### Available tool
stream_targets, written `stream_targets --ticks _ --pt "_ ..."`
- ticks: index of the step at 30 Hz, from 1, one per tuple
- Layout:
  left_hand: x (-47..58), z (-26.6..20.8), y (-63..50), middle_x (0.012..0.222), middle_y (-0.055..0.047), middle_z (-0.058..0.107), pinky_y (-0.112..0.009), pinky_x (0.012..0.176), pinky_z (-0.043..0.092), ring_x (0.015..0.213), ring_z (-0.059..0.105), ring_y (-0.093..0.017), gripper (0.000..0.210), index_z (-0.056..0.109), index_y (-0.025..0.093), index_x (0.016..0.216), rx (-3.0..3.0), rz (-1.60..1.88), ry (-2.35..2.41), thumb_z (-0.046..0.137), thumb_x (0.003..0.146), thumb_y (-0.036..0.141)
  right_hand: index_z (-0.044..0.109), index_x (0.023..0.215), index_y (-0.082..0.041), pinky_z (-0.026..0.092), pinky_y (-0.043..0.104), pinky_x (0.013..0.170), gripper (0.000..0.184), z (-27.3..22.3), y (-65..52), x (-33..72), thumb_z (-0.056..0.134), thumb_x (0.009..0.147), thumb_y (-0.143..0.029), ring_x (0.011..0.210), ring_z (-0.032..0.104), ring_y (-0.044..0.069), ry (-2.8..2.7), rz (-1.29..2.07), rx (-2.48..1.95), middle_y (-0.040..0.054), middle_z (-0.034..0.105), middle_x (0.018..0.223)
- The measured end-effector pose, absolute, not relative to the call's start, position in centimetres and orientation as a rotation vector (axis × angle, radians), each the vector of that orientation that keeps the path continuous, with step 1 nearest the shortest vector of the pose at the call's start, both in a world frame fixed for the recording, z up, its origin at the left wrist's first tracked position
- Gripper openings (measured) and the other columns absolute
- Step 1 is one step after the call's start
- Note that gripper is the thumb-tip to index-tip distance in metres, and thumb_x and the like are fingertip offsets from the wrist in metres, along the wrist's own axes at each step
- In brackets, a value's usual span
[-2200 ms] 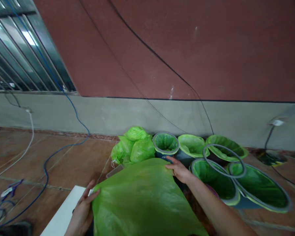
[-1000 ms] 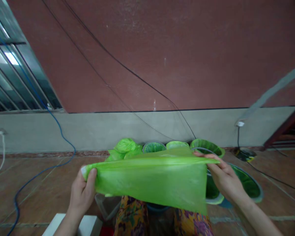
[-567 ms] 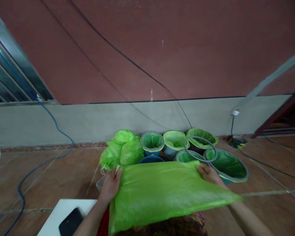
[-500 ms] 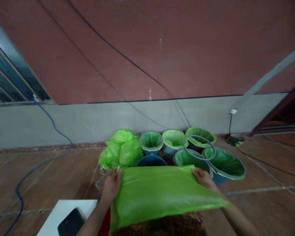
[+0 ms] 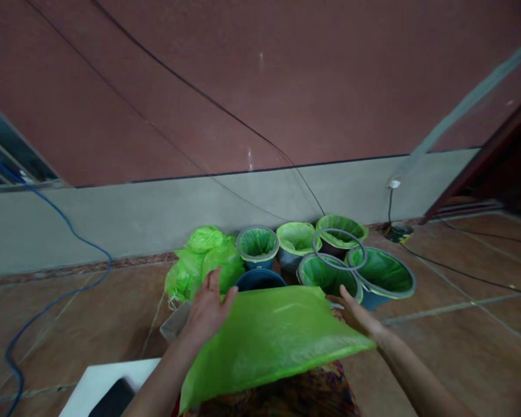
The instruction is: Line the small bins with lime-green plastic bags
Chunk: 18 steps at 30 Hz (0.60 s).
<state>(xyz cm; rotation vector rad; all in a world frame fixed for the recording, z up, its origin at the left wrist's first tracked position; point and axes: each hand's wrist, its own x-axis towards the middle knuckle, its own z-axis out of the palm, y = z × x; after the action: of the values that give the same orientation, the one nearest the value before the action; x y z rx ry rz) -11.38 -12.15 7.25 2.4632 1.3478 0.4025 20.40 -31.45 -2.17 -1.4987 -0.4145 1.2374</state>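
A green plastic bag (image 5: 273, 341) is spread wide in front of me, above the patterned cloth over my lap. My left hand (image 5: 211, 310) is at the bag's upper left corner, its fingers stretched out and apart. Beside the upper right corner is my right hand (image 5: 353, 313), with thumb and fingers separated and nothing visible between them. Just past the bag's far edge stands a blue bucket (image 5: 260, 280) without a liner, partly hidden by the bag. A clear plastic container (image 5: 173, 324) shows partly behind my left hand.
Several bins with green liners, one a lined bin (image 5: 257, 246), stand by the wall. A loose grey ring (image 5: 362, 255) rests across the bins at right. Filled green bags (image 5: 204, 255) are piled at left. A phone (image 5: 113, 399) lies on a white surface (image 5: 99, 376); a blue cable (image 5: 47, 313) crosses the floor.
Both hands have let go of the bag's upper corners and their fingers have opened. The bag has dropped slightly toward my lap. The view has shifted a little to the right.
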Motion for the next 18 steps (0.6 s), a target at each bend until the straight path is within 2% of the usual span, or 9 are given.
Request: stream_targets --ticks 3,6,8,12,14,16,18 --pt "-5.8 6.9 -18.0 0.157 -0.014 0.023 -0.052 0.115 0.024 0.144 0.024 -0.031 0.076 0.021 0.018 0.151 2.546 0.305 0.882 0.040 0.088 0.057 0.065 0.111 -0.021 0.053 0.041 0.080 0.069 0.5 -32.6 19.8 0.041 0.077 -0.076 0.083 0.070 0.025 -0.345 1.498 -1.458 0.0091 0.074 0.086" --pt "-1.0 3.6 -23.2 0.160 -0.011 0.007 -0.061 0.116 0.009 0.147 0.009 -0.033 0.081 0.013 0.019 0.153 2.591 0.208 0.650 0.039 0.088 0.059 0.066 0.110 -0.023 0.051 0.039 0.085 0.054 1.6 -33.0 18.7 0.053 0.079 -0.065 0.093 0.068 0.024 -0.381 1.550 -1.443 0.0092 0.074 0.099" --pt "0.8 1.0 -25.0 0.160 -0.011 0.003 -0.065 0.115 0.003 0.147 0.003 -0.033 0.080 0.008 0.018 0.153 2.621 0.180 0.577 0.037 0.089 0.057 0.067 0.107 -0.023 0.051 0.038 0.084 0.043 1.2 -33.0 17.9 0.064 0.076 -0.053 0.092 0.068 0.024 -0.416 1.522 -1.455 0.0072 0.074 0.100" --pt "2.0 -2.4 -25.5 0.160 -0.010 0.005 -0.065 0.115 0.004 0.147 0.000 -0.031 0.073 0.014 0.016 0.152 2.612 0.083 0.632 0.034 0.091 0.050 0.069 0.092 -0.019 0.053 0.037 0.076 0.031 -1.1 -32.7 16.3 0.072 0.067 -0.038 0.077 0.069 0.023 -0.343 1.356 -1.495 0.0063 0.075 0.087" --pt "2.0 -3.0 -25.4 0.160 -0.009 0.003 -0.065 0.115 0.005 0.147 -0.001 -0.031 0.074 0.015 0.017 0.152 2.603 0.094 0.649 0.036 0.090 0.051 0.068 0.080 -0.021 0.053 0.037 0.072 0.019 -2.5 -32.4 15.8 0.070 0.066 -0.034 0.070 0.068 0.023 -0.266 1.200 -1.508 0.0047 0.074 0.078" --pt "2.0 -3.1 -25.4 0.160 -0.008 0.002 -0.065 0.115 0.004 0.147 -0.001 -0.030 0.075 0.015 0.019 0.152 2.603 0.127 0.643 0.038 0.089 0.052 0.066 0.071 -0.025 0.053 0.036 0.067 0.010 -3.9 -32.0 15.4 0.067 0.065 -0.033 0.064 0.066 0.022 -0.220 1.023 -1.545 0.0028 0.072 0.070" --pt "1.8 -3.1 -25.3 0.160 -0.007 0.003 -0.064 0.115 0.004 0.148 0.000 -0.029 0.076 0.013 0.021 0.153 2.601 0.149 0.633 0.039 0.089 0.054 0.064 0.069 -0.025 0.052 0.037 0.063 0.012 -5.1 -31.7 15.3 0.066 0.066 -0.037 0.061 0.064 0.023 -0.272 0.911 -1.573 0.0029 0.070 0.066"
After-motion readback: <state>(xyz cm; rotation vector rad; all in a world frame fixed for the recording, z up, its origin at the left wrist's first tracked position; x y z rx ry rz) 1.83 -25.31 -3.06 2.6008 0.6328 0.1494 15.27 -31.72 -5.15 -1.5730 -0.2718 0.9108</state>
